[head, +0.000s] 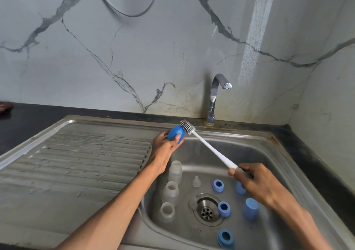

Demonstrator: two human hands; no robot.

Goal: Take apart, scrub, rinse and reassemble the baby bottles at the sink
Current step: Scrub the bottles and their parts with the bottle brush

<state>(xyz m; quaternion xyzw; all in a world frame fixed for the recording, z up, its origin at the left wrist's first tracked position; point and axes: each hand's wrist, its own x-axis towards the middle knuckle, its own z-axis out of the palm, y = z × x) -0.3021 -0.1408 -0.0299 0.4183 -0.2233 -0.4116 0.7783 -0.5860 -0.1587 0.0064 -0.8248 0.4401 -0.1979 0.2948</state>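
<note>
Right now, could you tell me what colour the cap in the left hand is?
Bright blue: the cap held by the left hand, seen best in the head view.

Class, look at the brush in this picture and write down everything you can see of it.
The brush has a long, thin white handle that looks like plastic and a small head of grey-and-white bristles. It slants up and to the left over the sink. The right hand grips its lower end; the head touches the blue cap that the left hand holds. The tap is not running.
</note>
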